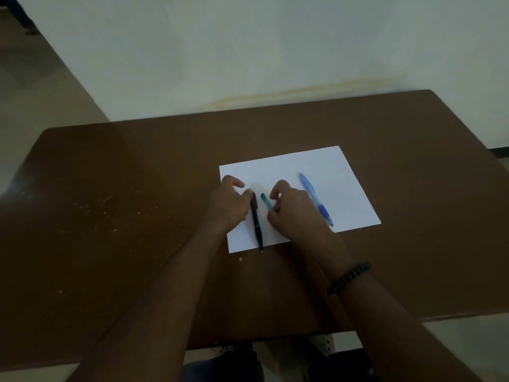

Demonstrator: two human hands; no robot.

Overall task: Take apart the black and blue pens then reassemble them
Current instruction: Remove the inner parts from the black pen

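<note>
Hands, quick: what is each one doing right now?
Left hand: fingers curled, touching the black pen on the paper; grip cannot be told.
Right hand: pinching the green pen.

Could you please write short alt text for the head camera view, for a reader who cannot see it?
Two bare hands rest on a white sheet of paper on a brown table: the left hand touches a black pen, the right hand is at a small green pen. A blue pen lies untouched to the right.
</note>
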